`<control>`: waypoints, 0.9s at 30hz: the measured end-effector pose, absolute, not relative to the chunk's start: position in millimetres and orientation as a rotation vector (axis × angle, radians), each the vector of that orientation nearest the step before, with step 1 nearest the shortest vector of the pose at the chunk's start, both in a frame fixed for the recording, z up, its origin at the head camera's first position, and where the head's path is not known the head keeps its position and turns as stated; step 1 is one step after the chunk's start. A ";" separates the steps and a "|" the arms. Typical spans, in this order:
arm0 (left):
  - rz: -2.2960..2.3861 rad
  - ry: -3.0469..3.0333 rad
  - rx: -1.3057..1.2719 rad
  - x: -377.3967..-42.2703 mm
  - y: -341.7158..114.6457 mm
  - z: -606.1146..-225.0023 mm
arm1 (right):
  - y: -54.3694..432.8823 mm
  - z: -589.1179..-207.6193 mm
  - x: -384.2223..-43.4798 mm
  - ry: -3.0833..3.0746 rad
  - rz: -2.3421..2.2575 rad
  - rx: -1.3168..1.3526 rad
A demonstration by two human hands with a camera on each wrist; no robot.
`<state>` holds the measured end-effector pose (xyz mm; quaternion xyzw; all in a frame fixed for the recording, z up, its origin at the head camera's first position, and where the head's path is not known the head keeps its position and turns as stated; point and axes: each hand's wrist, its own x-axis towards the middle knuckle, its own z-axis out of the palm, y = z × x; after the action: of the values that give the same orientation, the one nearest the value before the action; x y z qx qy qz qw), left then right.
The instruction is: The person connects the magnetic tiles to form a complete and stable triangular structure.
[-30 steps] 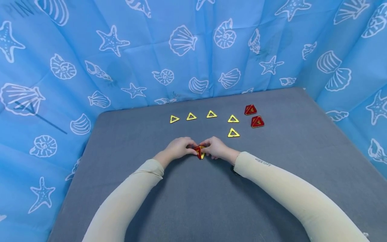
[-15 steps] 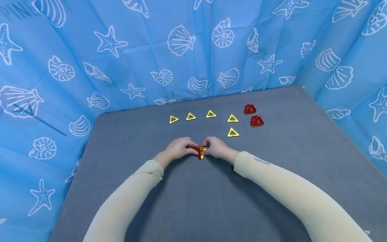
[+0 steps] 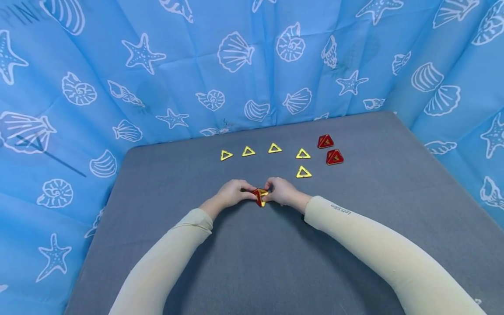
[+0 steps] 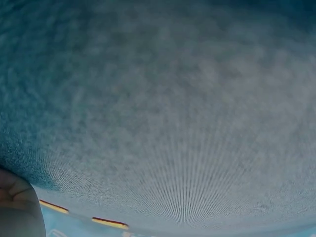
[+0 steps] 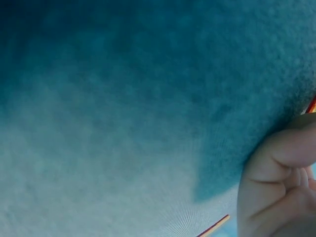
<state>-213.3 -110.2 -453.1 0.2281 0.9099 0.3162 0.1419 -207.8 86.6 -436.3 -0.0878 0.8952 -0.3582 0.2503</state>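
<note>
In the head view, the left hand [image 3: 233, 193] and right hand [image 3: 282, 192] meet mid-table over a small cluster of triangular building tiles. A red tile [image 3: 258, 199] faces the left hand, whose thumb and fingers pinch it. Joined at an angle beside it is a yellow triangular tile [image 3: 263, 203], pinched by the right thumb and fingers. Fingers cover part of the cluster. Only a bit of the left hand [image 4: 19, 212] enters the left wrist view. The right wrist view has the curled right hand [image 5: 281, 182] with a red-edged tile corner [image 5: 312, 105] beyond its thumb.
Several yellow triangle frames [image 3: 248, 152] lie spaced out behind the hands. Right of them are two red tile groups, one farther back [image 3: 325, 141] and one nearer [image 3: 335, 157]. The grey table [image 3: 252, 262] is backed by a blue shell-print curtain [image 3: 177, 65].
The right hand's lower fingers, spread below the cluster a second ago, have drawn in behind the tiles. The cluster has turned very slightly; both arms stay nearly in place.
</note>
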 end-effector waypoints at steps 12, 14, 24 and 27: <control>0.873 2.633 0.647 -214.3 -110.7 -453.8 | 103.0 -433.7 -206.4 2.356 -1.157 -0.215; 0.876 2.629 0.641 -214.0 -111.2 -453.8 | 109.4 -431.8 -206.2 2.357 -1.202 -0.186; 0.898 2.610 0.563 -212.3 -111.0 -453.9 | 145.7 -427.4 -211.1 2.485 -1.407 -0.002; 0.908 2.606 0.560 -211.8 -111.6 -454.3 | 152.8 -428.9 -211.1 2.543 -1.426 0.070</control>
<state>-211.8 -111.6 -454.3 0.1963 0.9133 0.3181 0.1621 -211.1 152.8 -428.9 0.0237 0.8664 -0.4860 0.1122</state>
